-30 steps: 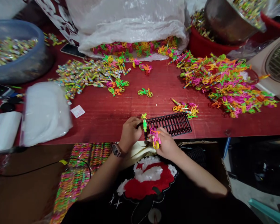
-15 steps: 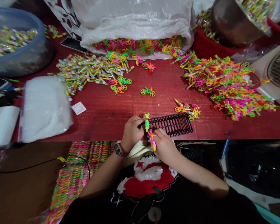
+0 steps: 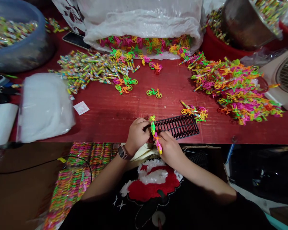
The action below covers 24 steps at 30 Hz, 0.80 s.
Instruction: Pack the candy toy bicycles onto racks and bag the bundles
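Note:
A black slotted plastic rack [image 3: 180, 127] lies at the table's front edge. My left hand [image 3: 138, 132] is closed around the rack's left end, its fingertips partly hidden. Just beside its thumb, a green and yellow toy bicycle [image 3: 153, 127] stands edge-on at that end. My right hand [image 3: 170, 146] is closed on a pink toy bicycle with yellow and orange parts [image 3: 158, 145], seen edge-on right below the green one. Whether the two bicycles touch, I cannot tell.
Candy-like tubes [image 3: 91, 68] lie heaped at back left, near a blue basin [image 3: 36, 51]. Loose toy bicycles spill from a white sack [image 3: 144, 24]. Bicycles with tubes [image 3: 230, 83] pile up at right beside a fan heater [image 3: 276, 76]. A plastic-bag stack [image 3: 46, 108] sits left.
The view has shifted slightly. Both hands keep nearly the same place and hold at the rack's left end, with only a small movement of the pink bicycle.

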Motion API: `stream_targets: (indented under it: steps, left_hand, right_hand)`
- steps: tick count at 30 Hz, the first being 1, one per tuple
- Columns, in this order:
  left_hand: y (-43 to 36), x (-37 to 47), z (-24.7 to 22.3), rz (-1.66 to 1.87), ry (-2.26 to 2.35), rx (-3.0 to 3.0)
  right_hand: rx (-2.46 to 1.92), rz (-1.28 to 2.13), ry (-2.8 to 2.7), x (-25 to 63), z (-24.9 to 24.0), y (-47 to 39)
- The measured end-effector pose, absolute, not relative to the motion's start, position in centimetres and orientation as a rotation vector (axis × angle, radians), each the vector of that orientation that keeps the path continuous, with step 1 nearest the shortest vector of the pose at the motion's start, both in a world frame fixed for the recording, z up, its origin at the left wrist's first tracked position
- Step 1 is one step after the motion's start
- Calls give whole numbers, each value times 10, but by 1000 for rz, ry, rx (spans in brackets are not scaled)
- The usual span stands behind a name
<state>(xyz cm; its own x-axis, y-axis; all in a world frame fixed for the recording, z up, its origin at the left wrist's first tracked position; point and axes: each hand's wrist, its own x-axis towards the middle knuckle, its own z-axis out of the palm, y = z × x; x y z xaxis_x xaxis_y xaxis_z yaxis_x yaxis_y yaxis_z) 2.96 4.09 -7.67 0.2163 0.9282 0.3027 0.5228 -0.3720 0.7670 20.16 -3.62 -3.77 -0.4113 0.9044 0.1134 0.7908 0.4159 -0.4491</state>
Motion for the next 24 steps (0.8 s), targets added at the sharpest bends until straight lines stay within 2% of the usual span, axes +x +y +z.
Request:
stream_targets:
  steps: [3,7,9,15,18,21,24]
  left_hand:
    - [40,29,-76,1023,1317,1983]
    - [42,25,-74,970,1223,2020]
    - [44,23,-74,942,1170,2035]
    - [47,21,-78,926,1102,2020]
    - [43,21,-77,987,1099,1964]
    - [40,18,-73,996,934,1873]
    - [41,14,-70,955,791,1762]
  right_hand:
    - [-1479,481,-2271,201,-41,-38]
    - [-1308,830,-2211,222,-32,-25]
    - [-1251,891,-2158,246,-24,-6]
    - [-1810,47,-1876,320,-27,82]
    - [-1891,2,-1922,325,-35,104]
    - [-1768,-37,-1850,311,-29,96]
    - [-1570,133,-1748,293,-21,73]
